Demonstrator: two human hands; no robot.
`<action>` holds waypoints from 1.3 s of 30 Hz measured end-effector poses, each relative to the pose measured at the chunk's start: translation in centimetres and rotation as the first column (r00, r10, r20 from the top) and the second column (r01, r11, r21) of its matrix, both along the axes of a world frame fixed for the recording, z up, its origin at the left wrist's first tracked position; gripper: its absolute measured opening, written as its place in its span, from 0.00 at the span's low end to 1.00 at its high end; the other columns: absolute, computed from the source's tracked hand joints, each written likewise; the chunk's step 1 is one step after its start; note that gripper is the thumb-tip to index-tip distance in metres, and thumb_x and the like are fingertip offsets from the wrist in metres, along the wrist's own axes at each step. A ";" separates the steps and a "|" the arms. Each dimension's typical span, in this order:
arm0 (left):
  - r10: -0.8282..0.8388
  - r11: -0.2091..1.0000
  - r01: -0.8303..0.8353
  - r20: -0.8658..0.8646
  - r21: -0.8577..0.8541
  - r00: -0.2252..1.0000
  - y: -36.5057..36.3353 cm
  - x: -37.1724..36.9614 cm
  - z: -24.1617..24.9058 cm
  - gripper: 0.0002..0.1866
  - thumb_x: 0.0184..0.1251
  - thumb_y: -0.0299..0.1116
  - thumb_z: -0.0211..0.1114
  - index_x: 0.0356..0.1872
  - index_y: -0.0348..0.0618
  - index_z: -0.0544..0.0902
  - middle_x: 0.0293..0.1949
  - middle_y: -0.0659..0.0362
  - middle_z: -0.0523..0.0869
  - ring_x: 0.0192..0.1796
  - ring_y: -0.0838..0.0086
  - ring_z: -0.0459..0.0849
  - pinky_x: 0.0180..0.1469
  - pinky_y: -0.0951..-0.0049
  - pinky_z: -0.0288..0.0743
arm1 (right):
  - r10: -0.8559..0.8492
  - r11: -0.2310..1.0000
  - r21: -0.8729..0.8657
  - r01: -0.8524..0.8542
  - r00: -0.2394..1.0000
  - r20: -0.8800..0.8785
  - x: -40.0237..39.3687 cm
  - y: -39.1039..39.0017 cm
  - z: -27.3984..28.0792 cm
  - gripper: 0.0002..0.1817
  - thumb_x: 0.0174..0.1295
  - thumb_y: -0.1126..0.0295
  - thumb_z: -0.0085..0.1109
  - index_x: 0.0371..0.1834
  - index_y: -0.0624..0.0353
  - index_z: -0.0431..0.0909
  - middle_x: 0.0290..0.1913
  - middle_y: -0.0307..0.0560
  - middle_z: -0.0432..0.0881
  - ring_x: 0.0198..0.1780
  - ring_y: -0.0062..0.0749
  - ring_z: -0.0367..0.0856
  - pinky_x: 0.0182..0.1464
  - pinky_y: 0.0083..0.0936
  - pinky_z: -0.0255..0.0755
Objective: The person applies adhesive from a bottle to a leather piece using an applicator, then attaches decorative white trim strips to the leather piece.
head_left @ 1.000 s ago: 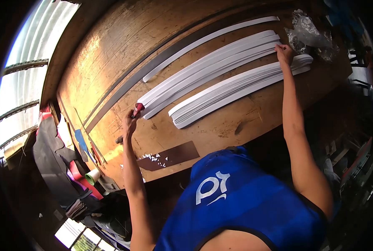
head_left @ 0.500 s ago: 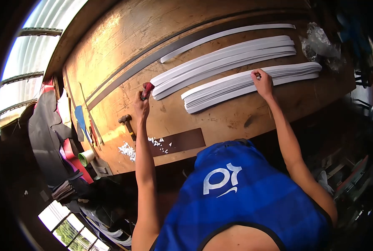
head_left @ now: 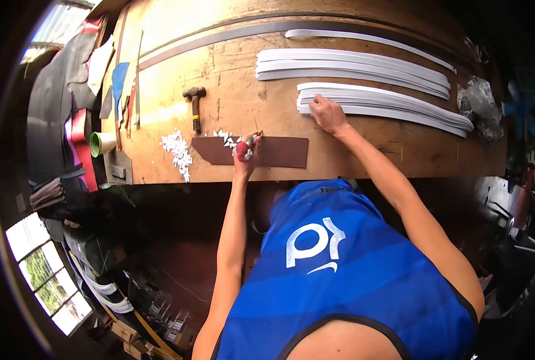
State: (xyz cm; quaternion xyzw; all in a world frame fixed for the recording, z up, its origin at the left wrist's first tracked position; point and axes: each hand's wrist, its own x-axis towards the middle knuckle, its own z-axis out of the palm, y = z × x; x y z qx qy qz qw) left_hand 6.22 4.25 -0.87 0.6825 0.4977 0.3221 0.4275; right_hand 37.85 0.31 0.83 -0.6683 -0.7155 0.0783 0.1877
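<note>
My left hand [head_left: 244, 164] is closed around a short red-handled tool [head_left: 243, 151] with a narrow pointed tip, perhaps a knife. It is above a dark brown rectangular piece [head_left: 285, 152] lying near the table's front edge. My right hand [head_left: 328, 114] rests at the left end of the nearest bundle of white strips [head_left: 393, 109], its fingers bent and pinched on a strip there. How much the fingers hold is partly hidden. Small white triangular scraps [head_left: 222, 137] lie on the brown piece beside my left hand.
A hammer [head_left: 195, 109] and a heap of white scraps [head_left: 177, 155] lie to the left. Farther back are another white bundle [head_left: 351, 67] and a single white strip [head_left: 369, 43]. Clear plastic [head_left: 480, 102] sits at the right, a green-rimmed cup [head_left: 102, 143] at the left edge.
My left hand has come back toward the front edge with the tool, over the brown piece. My right hand has moved from the bundle's middle to its left end. The view has turned.
</note>
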 end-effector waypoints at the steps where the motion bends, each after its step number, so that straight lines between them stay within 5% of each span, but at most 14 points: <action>1: -0.039 0.999 0.042 -0.100 0.025 0.994 -0.3 -0.2 0.9 0.10 0.73 0.35 0.68 0.47 0.40 0.86 0.23 0.53 0.83 0.25 0.78 0.79 0.29 0.72 0.73 | -0.010 1.000 0.013 0.010 1.000 0.021 -0.2 -0.1 0.3 0.12 0.53 0.68 0.72 0.36 0.58 0.79 0.46 0.45 0.78 0.46 0.41 0.83 0.45 0.35 0.81; 7: -0.101 0.995 0.098 0.149 0.025 0.984 -4.7 -2.8 3.4 0.11 0.75 0.31 0.65 0.53 0.42 0.86 0.30 0.61 0.85 0.32 0.85 0.74 0.36 0.79 0.71 | -0.018 0.995 -0.098 -0.005 0.971 -0.237 -3.8 -2.9 4.7 0.12 0.55 0.65 0.69 0.42 0.52 0.83 0.44 0.41 0.85 0.47 0.44 0.81 0.50 0.40 0.79; 10: -0.123 0.978 0.160 0.249 -0.135 0.961 -7.2 -4.7 3.7 0.12 0.73 0.31 0.68 0.53 0.43 0.88 0.27 0.65 0.84 0.29 0.85 0.76 0.33 0.80 0.71 | 0.148 0.932 -0.259 -0.252 0.921 -0.361 -6.5 -4.3 4.1 0.13 0.53 0.62 0.70 0.40 0.49 0.82 0.42 0.41 0.85 0.47 0.44 0.81 0.50 0.39 0.78; 13: -0.109 0.983 0.130 0.160 -0.130 0.981 -6.4 -7.5 1.9 0.12 0.72 0.30 0.69 0.53 0.44 0.89 0.25 0.66 0.83 0.27 0.86 0.76 0.31 0.80 0.70 | 0.268 0.911 -0.231 -0.341 0.917 -0.296 -8.5 -5.3 2.0 0.13 0.52 0.63 0.71 0.40 0.51 0.82 0.44 0.41 0.85 0.48 0.43 0.81 0.51 0.38 0.77; 17: 0.090 0.996 -0.091 0.295 -0.011 0.951 -5.6 -7.6 1.6 0.12 0.72 0.30 0.69 0.53 0.44 0.89 0.21 0.69 0.79 0.24 0.87 0.73 0.28 0.80 0.67 | 0.225 0.921 -0.260 -0.292 0.939 -0.259 -9.6 -5.5 2.2 0.13 0.52 0.64 0.71 0.40 0.52 0.82 0.46 0.40 0.85 0.49 0.43 0.81 0.51 0.38 0.77; 21: -0.140 0.984 0.159 0.211 -0.076 0.967 -7.3 -5.2 1.5 0.13 0.73 0.32 0.68 0.55 0.44 0.87 0.25 0.68 0.80 0.27 0.87 0.73 0.29 0.80 0.66 | 0.194 0.936 -0.246 -0.253 0.951 -0.241 -9.9 -5.4 2.1 0.13 0.52 0.64 0.71 0.41 0.51 0.83 0.46 0.40 0.84 0.49 0.43 0.82 0.52 0.37 0.78; 26: 0.157 0.979 -0.120 0.237 -0.164 0.959 -6.0 -5.9 0.3 0.14 0.75 0.33 0.65 0.58 0.45 0.86 0.23 0.69 0.77 0.28 0.89 0.72 0.30 0.81 0.66 | 0.176 0.936 -0.267 -0.230 0.961 -0.212 -10.6 -5.6 2.5 0.13 0.53 0.63 0.70 0.42 0.50 0.84 0.46 0.40 0.84 0.49 0.43 0.82 0.51 0.38 0.78; 31: 0.018 0.996 0.015 0.349 -0.093 0.937 -6.9 -4.2 0.1 0.14 0.74 0.33 0.67 0.57 0.45 0.86 0.21 0.73 0.74 0.24 0.90 0.67 0.26 0.82 0.60 | 0.170 0.955 -0.202 -0.219 0.957 -0.234 -12.2 -5.3 1.7 0.11 0.55 0.63 0.70 0.40 0.50 0.83 0.46 0.40 0.82 0.48 0.43 0.81 0.50 0.39 0.78; 33: -0.025 0.998 0.040 0.261 -0.052 0.965 -6.8 -4.3 0.2 0.13 0.75 0.31 0.65 0.56 0.40 0.86 0.22 0.73 0.73 0.25 0.90 0.67 0.27 0.81 0.60 | 0.189 0.950 -0.202 -0.237 0.955 -0.230 -12.6 -5.1 1.4 0.11 0.55 0.63 0.70 0.39 0.50 0.83 0.45 0.40 0.82 0.48 0.42 0.81 0.50 0.39 0.78; 36: 0.226 0.973 -0.205 0.271 -0.102 0.936 -6.2 -5.0 0.7 0.13 0.76 0.31 0.65 0.57 0.40 0.85 0.21 0.74 0.66 0.23 0.90 0.60 0.24 0.79 0.52 | 0.200 0.949 -0.200 -0.246 0.954 -0.225 -12.7 -5.2 1.3 0.10 0.55 0.63 0.70 0.39 0.50 0.82 0.45 0.40 0.82 0.47 0.42 0.81 0.49 0.39 0.78; 39: 0.131 0.991 -0.120 0.329 -0.055 0.935 -7.3 -4.4 0.1 0.12 0.75 0.31 0.65 0.54 0.40 0.86 0.21 0.73 0.73 0.24 0.89 0.66 0.26 0.80 0.61 | 0.199 0.947 -0.204 -0.248 0.952 -0.234 -12.4 -5.2 1.3 0.10 0.55 0.64 0.70 0.38 0.50 0.82 0.44 0.40 0.82 0.46 0.42 0.81 0.48 0.39 0.78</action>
